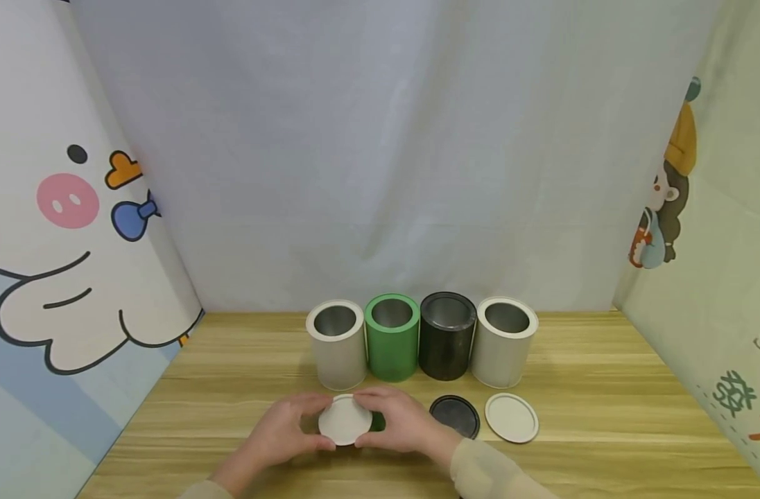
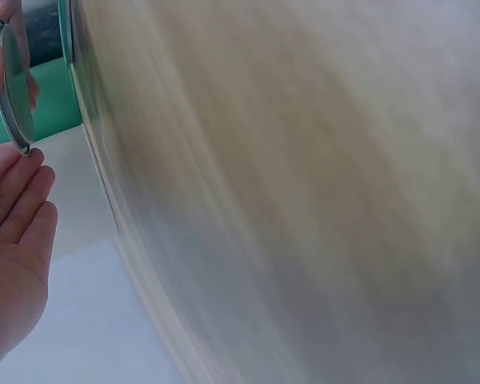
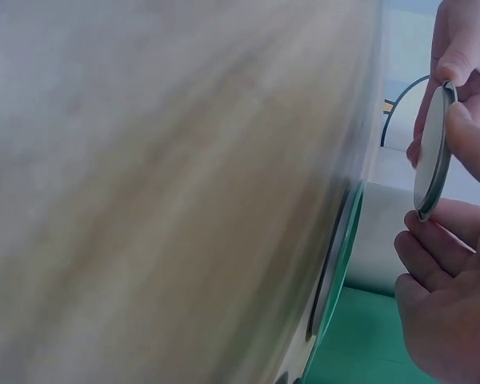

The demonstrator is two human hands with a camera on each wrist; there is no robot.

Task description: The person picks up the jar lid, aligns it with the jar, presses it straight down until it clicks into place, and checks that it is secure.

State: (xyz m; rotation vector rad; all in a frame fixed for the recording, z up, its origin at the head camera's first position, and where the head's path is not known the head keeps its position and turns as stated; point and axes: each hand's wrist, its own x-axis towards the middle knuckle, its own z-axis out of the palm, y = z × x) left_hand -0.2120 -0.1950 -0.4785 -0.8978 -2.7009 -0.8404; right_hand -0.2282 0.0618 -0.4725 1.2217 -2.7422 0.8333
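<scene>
A round white can lid (image 1: 345,420) is held up off the table between both hands. My left hand (image 1: 284,428) pinches its left edge with thumb and fingers, and my right hand (image 1: 406,424) pinches the right edge. In the right wrist view the lid (image 3: 434,152) stands clear above the wood. Behind my right hand a green lid (image 1: 377,423) lies mostly hidden. Beyond the hands stand a white can (image 1: 342,362), a green can (image 1: 392,351), a black can (image 1: 444,355) and another white can (image 1: 501,358), side by side in a row.
Right of my hands, a black lid (image 1: 454,416) and a second white lid (image 1: 512,418) lie flat on the wooden table (image 1: 605,402). A pale curtain (image 1: 386,152) hangs behind the cans. Printed cloths flank the table on both sides.
</scene>
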